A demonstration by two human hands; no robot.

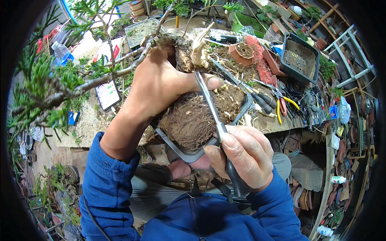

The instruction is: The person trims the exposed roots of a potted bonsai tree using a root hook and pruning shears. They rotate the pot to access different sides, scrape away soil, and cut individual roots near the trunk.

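A bonsai tree with a gnarled trunk [184,58] and a pale stripped wood stub [200,50] stands in a dark pot [177,150]. Fibrous brown soil [189,120] fills the pot, with wood chips scattered on top. My left hand [155,82] is wrapped round the trunk base, its thumb stretched out against a metal blade. That blade belongs to a carving tool [210,102] with a black handle, held in my right hand [247,154]. The tool's tip meets the bottom of the pale wood; its exact shape is hidden there.
Leafy branches [48,92] reach across the left side. On the worktable lie a phone [107,95], yellow-handled pliers [289,103], black-handled tools [263,100], a terracotta pot [242,54] and a black plastic basket [299,58]. A plastic bottle [62,54] stands at the far left.
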